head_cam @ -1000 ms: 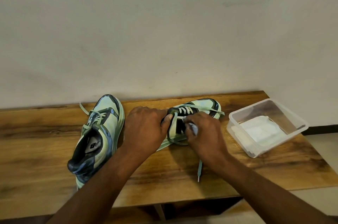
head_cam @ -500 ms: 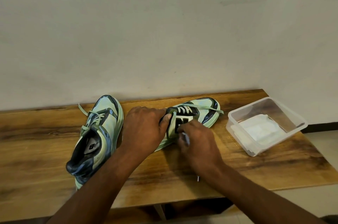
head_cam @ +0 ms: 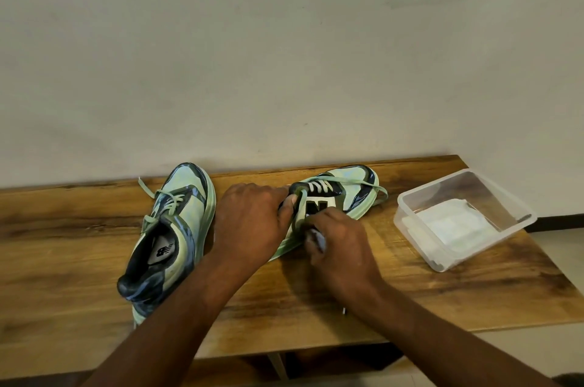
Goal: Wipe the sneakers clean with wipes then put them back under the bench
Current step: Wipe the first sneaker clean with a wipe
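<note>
The left hand [head_cam: 252, 222] is gripping the right-hand sneaker [head_cam: 341, 197], tipped on its side at the table's [head_cam: 63, 260] 12 o'clock. The right hand [head_cam: 338, 244] is pinching a wipe [head_cam: 317, 239] against its side, probably at the midsole. The loose lace [head_cam: 379, 194] is risking a snag under the wipe. Pushing toward 3 o'clock could be nudging the wipe container [head_cam: 464, 219]. The 2nd sneaker [head_cam: 170, 238] is sitting untouched at 9 o'clock.

soft even light, wide-angle edge bowing
</note>
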Motion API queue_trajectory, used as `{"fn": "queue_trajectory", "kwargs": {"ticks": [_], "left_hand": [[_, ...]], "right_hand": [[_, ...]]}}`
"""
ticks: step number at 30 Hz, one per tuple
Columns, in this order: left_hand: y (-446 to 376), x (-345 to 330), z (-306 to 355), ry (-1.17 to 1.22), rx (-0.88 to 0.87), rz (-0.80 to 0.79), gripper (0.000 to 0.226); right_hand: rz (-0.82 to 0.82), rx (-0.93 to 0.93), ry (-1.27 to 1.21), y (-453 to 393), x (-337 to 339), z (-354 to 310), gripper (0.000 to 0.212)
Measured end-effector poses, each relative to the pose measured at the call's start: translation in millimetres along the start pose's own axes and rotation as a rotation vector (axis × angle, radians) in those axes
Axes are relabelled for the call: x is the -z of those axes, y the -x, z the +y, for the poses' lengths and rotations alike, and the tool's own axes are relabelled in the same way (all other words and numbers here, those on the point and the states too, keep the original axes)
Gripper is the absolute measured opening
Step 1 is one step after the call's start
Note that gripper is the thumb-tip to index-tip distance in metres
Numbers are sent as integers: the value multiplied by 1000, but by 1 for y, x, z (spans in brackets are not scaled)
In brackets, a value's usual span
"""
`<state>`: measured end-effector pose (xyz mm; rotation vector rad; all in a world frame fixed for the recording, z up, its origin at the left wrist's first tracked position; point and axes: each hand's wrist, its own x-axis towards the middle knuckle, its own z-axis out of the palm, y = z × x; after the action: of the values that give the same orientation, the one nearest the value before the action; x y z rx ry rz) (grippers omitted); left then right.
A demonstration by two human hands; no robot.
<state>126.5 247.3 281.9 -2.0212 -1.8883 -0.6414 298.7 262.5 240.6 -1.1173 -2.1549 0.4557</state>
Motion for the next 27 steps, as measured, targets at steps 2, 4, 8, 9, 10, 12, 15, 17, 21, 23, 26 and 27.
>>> {"fn": "queue_trajectory", "kwargs": {"ticks": [2, 4, 8, 9, 10, 12, 15, 17, 21, 23, 26, 27], "left_hand": [[0, 0, 0, 0, -2, -5, 38], [1, 1, 0, 2, -2, -10, 38], [2, 2, 1, 17, -5, -12, 37], [2, 2, 1, 15, -9, -7, 37], [3, 1, 0, 11, -12, -7, 37], [2, 0, 0, 12, -13, -16, 37], [1, -1, -2, 17, -11, -15, 36], [1, -1, 0, 9, -6, -2, 36], [2, 0, 2, 1, -10, 10, 35], [1, 0, 1, -11, -11, 4, 36], [0, 0, 0, -15, -16, -8, 38], [0, 0, -1, -7, -19, -6, 37]], "right_hand": [[13, -1, -4, -9, 4, 1, 21], [101, -86, -42, -24, 13, 9, 17], [203, -212, -112, -37, 23, 13, 14], [189, -203, -107, -35, 20, 10, 14], [165, -174, -100, -32, 16, 4, 14], [107, -93, -83, -28, 9, -6, 14], [105, -78, -81, -34, 13, -5, 13], [166, -179, -113, -43, 21, 6, 12], [211, -254, -146, -46, 24, 12, 13], [181, -189, -158, -37, 18, -2, 16], [109, -82, -175, -27, 13, -15, 16], [96, -84, -184, -29, 14, -12, 16]]}}
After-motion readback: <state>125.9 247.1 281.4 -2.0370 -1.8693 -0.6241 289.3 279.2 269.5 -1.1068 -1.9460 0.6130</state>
